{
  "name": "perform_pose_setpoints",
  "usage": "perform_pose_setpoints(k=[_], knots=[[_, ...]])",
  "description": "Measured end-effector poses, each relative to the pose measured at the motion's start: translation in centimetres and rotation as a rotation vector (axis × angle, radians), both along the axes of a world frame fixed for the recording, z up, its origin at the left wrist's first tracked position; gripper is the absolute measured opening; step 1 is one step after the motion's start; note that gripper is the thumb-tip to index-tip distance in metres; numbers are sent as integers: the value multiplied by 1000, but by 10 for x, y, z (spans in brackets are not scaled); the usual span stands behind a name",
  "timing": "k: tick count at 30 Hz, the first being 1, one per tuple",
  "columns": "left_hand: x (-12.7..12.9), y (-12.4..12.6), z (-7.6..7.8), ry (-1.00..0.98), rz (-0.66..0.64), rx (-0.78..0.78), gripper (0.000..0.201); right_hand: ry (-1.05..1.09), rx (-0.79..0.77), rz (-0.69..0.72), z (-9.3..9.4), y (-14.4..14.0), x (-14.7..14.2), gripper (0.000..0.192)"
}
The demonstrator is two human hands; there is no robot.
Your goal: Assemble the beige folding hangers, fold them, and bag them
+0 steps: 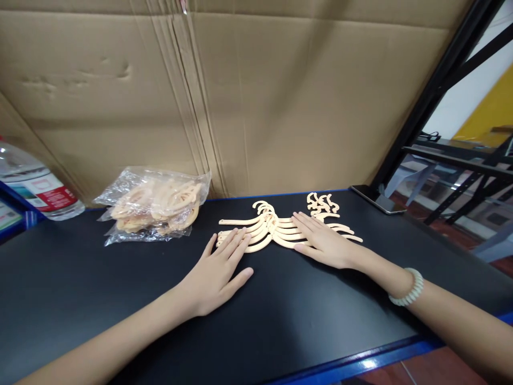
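At the far left a clear water bottle with a red-and-white label lies at the edge of the black table, against the cardboard sheet that stands along the back. Just right of it sits a crumpled clear plastic bag stuffed with pale cream hangers, well apart from either hand.

The left hand comes in from the lower left, forearm low over the table, palm down and flat. Its fingers are straight and lie close side by side, tips resting on the left ends of the fanned stack of hangers; the thumb juts out to the right on bare table — nothing is pinched.

The stack itself lies flat mid-table near the back edge, its arms splayed left and right and its hooks bunched at the top centre.

The right hand reaches in from the lower right, also palm down, with the fingers slightly spread and laid over the right arms of the same stack — pressing, not gripping. A pale bead bracelet circles the wrist. Just behind this hand a few small loose hook pieces lie on the table, close to the stack.

Farther right a dark phone lies at the table's corner beside a black slanted frame post, with dark racking beyond it.
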State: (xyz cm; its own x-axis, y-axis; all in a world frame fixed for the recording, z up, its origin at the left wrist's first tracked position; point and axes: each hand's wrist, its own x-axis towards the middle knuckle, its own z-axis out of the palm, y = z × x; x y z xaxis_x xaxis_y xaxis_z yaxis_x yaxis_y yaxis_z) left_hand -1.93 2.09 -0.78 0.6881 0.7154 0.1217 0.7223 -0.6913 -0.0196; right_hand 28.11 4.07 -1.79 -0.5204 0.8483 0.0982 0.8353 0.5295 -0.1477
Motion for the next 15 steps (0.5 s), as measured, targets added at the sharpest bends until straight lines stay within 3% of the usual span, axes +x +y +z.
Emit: perform_pose_setpoints(k=[11, 15], knots=[[1, 3, -4, -31, 62, -56, 65, 32, 74, 30, -7, 17, 2, 74], [-2, 2, -6, -108, 71, -27, 61, 97, 209, 6, -5, 16, 1, 70]])
